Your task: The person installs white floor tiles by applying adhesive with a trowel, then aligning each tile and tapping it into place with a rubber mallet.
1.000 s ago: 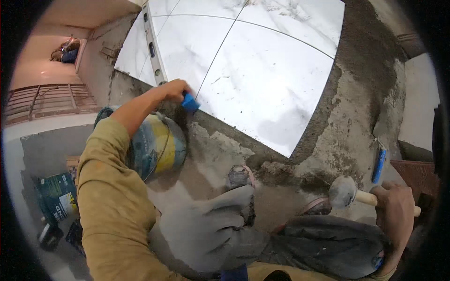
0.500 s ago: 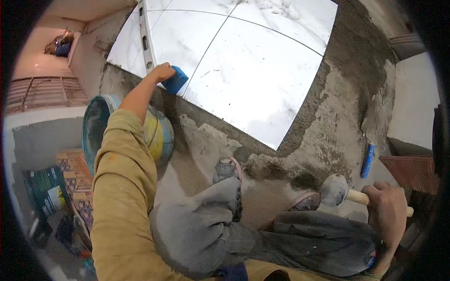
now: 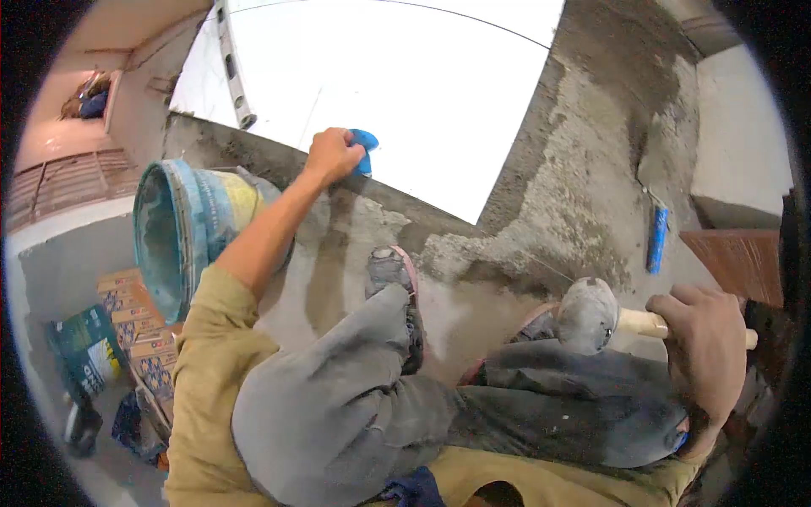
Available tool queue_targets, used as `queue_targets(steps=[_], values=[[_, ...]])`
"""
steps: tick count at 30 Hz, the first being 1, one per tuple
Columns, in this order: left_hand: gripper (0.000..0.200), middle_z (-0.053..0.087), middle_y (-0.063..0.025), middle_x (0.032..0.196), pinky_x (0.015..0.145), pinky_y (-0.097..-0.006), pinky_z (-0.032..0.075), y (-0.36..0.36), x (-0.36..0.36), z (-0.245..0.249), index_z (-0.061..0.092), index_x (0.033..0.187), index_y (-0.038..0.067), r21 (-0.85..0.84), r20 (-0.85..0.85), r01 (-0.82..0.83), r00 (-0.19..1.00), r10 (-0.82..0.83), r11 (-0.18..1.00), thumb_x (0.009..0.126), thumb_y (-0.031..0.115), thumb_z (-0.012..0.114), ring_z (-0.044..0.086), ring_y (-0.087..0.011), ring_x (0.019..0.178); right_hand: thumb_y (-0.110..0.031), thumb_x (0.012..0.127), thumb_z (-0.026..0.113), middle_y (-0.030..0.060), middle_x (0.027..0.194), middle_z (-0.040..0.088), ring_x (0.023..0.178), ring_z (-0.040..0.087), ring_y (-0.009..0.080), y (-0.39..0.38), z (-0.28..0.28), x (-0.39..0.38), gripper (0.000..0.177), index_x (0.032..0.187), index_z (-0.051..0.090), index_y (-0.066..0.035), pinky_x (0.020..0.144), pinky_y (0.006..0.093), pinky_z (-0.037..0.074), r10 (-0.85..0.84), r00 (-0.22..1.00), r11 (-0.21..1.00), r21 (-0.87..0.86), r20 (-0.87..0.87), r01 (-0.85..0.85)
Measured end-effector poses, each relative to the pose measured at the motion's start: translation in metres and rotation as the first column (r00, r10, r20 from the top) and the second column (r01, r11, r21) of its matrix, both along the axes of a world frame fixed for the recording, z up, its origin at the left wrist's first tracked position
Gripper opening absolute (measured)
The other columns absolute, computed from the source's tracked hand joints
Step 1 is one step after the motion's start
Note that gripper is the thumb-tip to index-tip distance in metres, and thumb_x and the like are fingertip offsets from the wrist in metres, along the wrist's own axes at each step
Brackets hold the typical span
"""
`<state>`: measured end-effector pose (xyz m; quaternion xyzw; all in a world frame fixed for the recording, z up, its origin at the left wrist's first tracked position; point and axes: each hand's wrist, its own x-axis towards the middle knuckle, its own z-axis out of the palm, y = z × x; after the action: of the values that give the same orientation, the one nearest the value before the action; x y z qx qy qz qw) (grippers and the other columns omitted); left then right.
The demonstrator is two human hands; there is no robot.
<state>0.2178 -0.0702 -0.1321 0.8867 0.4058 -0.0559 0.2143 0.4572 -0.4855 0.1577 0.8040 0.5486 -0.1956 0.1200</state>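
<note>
My left hand point(image 3: 333, 157) grips a blue cloth or sponge point(image 3: 365, 152) against the lower edge of the white floor tiles point(image 3: 422, 93). What exactly the blue piece is cannot be made out. Closed round the pale wooden handle of a mallet, my right hand point(image 3: 703, 342) rests over my right leg. The mallet's whitish head point(image 3: 588, 316) points left, above my shoe. A metal spirit level point(image 3: 231, 68) lies on the tiles, up and left of my left hand.
A tipped teal bucket point(image 3: 182, 228) lies left of my arm. Stacked cartons point(image 3: 144, 329) and a dark green bucket point(image 3: 87, 351) stand at the lower left. On the rough mortar floor point(image 3: 583, 152), a blue-handled trowel point(image 3: 657, 240) lies at the right. A reddish-brown board point(image 3: 739, 260) is beyond it.
My left hand has moved right along the tile edge with the blue piece, away from the level's end. The view has shifted, and the mallet is still in my right hand.
</note>
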Motion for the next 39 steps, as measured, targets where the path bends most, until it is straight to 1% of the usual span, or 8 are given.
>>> queue_targets(steps=[6, 13, 15, 18, 22, 28, 32, 39], values=[[0.028, 0.071, -0.0089, 0.077, 0.066, -0.0368, 0.054, -0.144, 0.055, 0.016, 0.071, 0.092, -0.001, -0.556, 0.093, 0.136, 0.99, -0.101, 0.82, 0.077, 0.021, 0.065, 0.067, -0.0193, 0.069, -0.015, 0.07, 0.06, 0.0096, 0.069, 0.054, 0.07, 0.058, 0.0317, -0.016, 0.006, -0.002, 0.01, 0.078, 0.062, -0.01, 0.06, 0.0434, 0.043, -0.038, 0.999, 0.999, 0.016, 0.023, 0.037], [0.081, 0.044, -0.0173, 0.144, 0.109, -0.0476, 0.038, -0.102, 0.08, 0.045, 0.033, 0.148, 0.004, -0.83, 0.115, 0.375, 0.839, 0.532, -0.412, 0.078, 0.038, 0.055, 0.052, -0.0327, 0.124, -0.013, 0.071, 0.061, 0.0099, 0.07, 0.056, 0.071, 0.059, 0.0321, -0.018, 0.007, -0.003, 0.008, 0.076, 0.066, -0.011, 0.061, 0.044, 0.044, -0.082, 0.994, 0.995, -0.042, 0.077, 0.086], [0.09, 0.045, -0.0241, 0.141, 0.106, -0.0546, 0.038, -0.033, 0.058, 0.057, 0.029, 0.149, 0.003, -0.803, 0.103, 0.461, 0.732, 0.673, -0.378, 0.077, 0.049, 0.059, 0.052, -0.0393, 0.122, -0.013, 0.071, 0.06, 0.0101, 0.07, 0.056, 0.071, 0.059, 0.0324, -0.018, 0.006, -0.005, 0.008, 0.076, 0.066, -0.011, 0.061, 0.0442, 0.044, -0.091, 0.992, 0.995, -0.038, 0.092, 0.094], [0.063, 0.061, -0.0142, 0.116, 0.093, -0.0476, 0.048, 0.06, 0.02, 0.062, 0.051, 0.128, 0.003, -0.909, 0.359, 0.116, 0.707, 0.609, 0.401, 0.08, 0.04, 0.068, 0.06, -0.0262, 0.108, -0.012, 0.072, 0.06, 0.0108, 0.07, 0.057, 0.071, 0.059, 0.0333, -0.018, 0.006, -0.004, 0.009, 0.077, 0.066, -0.011, 0.061, 0.0446, 0.044, -0.118, 0.987, 0.992, -0.037, 0.106, 0.122], [0.032, 0.067, -0.0061, 0.077, 0.066, -0.0355, 0.052, 0.151, -0.019, -0.002, 0.069, 0.095, 0.005, -0.286, 0.306, -0.38, 0.834, 0.46, 0.88, 0.076, 0.03, 0.066, 0.065, -0.0208, 0.07, -0.012, 0.072, 0.059, 0.0121, 0.071, 0.057, 0.07, 0.058, 0.0353, -0.011, 0.01, -0.002, 0.01, 0.079, 0.066, -0.009, 0.061, 0.0456, 0.042, -0.104, 0.992, 0.994, -0.026, 0.067, 0.106], [0.035, 0.07, -0.0209, 0.088, 0.071, -0.0428, 0.053, 0.004, 0.043, -0.032, 0.069, 0.098, 0.001, 0.0, 0.354, -0.195, 0.917, 0.182, 0.981, 0.078, 0.028, 0.062, 0.068, -0.0322, 0.077, -0.013, 0.072, 0.059, 0.0122, 0.071, 0.056, 0.07, 0.058, 0.0361, -0.004, 0.009, 0.006, 0.008, 0.078, 0.063, -0.008, 0.061, 0.0456, 0.042, -0.131, 0.991, 0.989, -0.062, -0.002, 0.131], [0.047, 0.071, -0.0162, 0.09, 0.083, -0.0348, 0.051, -0.153, 0.089, -0.026, 0.065, 0.118, 0.002, -0.626, 0.462, 0.313, 0.887, 0.016, 0.714, 0.077, 0.025, 0.062, 0.066, -0.0211, 0.086, -0.014, 0.074, 0.06, 0.0116, 0.07, 0.055, 0.071, 0.059, 0.0348, 0.001, 0.008, 0.006, 0.006, 0.077, 0.061, -0.009, 0.061, 0.0459, 0.043, -0.124, 0.992, 0.992, -0.033, 0.01, 0.125], [0.028, 0.063, -0.0068, 0.066, 0.058, -0.037, 0.047, 0.054, 0.082, -0.031, 0.065, 0.084, 0.001, -0.393, 0.653, -0.229, 0.613, 0.445, 0.891, 0.082, 0.028, 0.065, 0.059, -0.0177, 0.063, -0.013, 0.077, 0.057, 0.012, 0.071, 0.056, 0.071, 0.06, 0.0346, -0.008, 0.012, 0.005, 0.008, 0.078, 0.064, -0.01, 0.062, 0.0459, 0.044, -0.138, 0.989, 0.989, -0.055, 0.049, 0.14]])
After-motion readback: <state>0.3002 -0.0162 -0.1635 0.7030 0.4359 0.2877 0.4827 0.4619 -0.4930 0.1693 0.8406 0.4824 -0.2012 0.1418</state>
